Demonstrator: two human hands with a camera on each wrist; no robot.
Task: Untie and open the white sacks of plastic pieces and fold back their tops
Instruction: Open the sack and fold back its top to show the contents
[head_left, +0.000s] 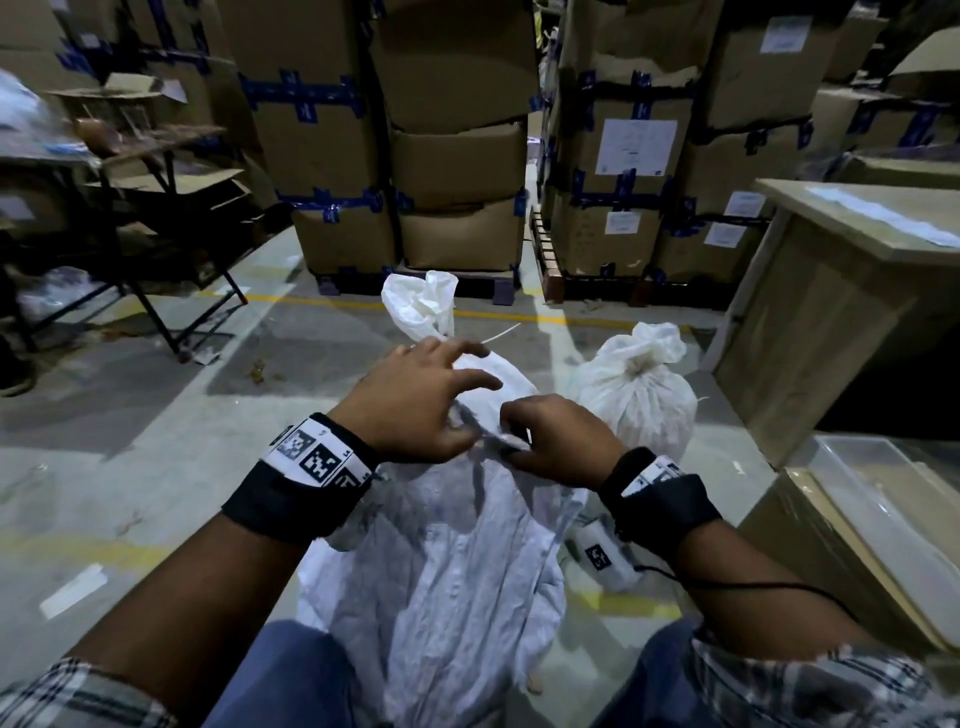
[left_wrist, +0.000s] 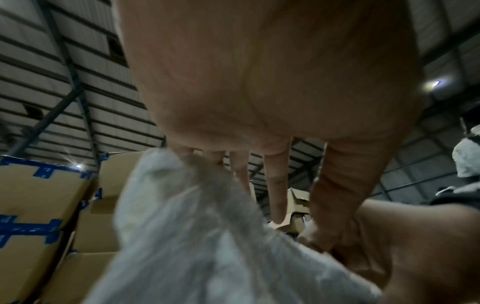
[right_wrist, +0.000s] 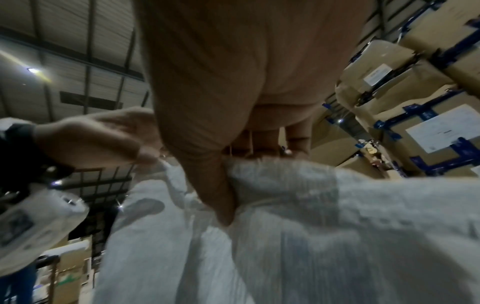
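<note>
A white woven sack (head_left: 457, 571) stands between my knees, its top crumpled and loose. My left hand (head_left: 426, 400) lies over the top with fingers spread, while in the right wrist view its thumb and a finger (right_wrist: 145, 154) pinch the fabric edge. My right hand (head_left: 556, 436) pinches a fold of the same top (right_wrist: 285, 181), thumb pressed down over it. Behind stands a second sack with a tied, bunched top (head_left: 423, 304) and a thin white string (head_left: 498, 332) sticking out. A third tied sack (head_left: 636, 389) stands to the right. The sacks' contents are hidden.
Stacked cartons with blue tape (head_left: 457, 156) on pallets fill the back. A pale wooden table (head_left: 857, 270) and a clear-lidded box (head_left: 872, 519) stand on the right. On the left is a dark folding table (head_left: 130, 171). Grey floor with a yellow line (head_left: 322, 300) lies open on the left.
</note>
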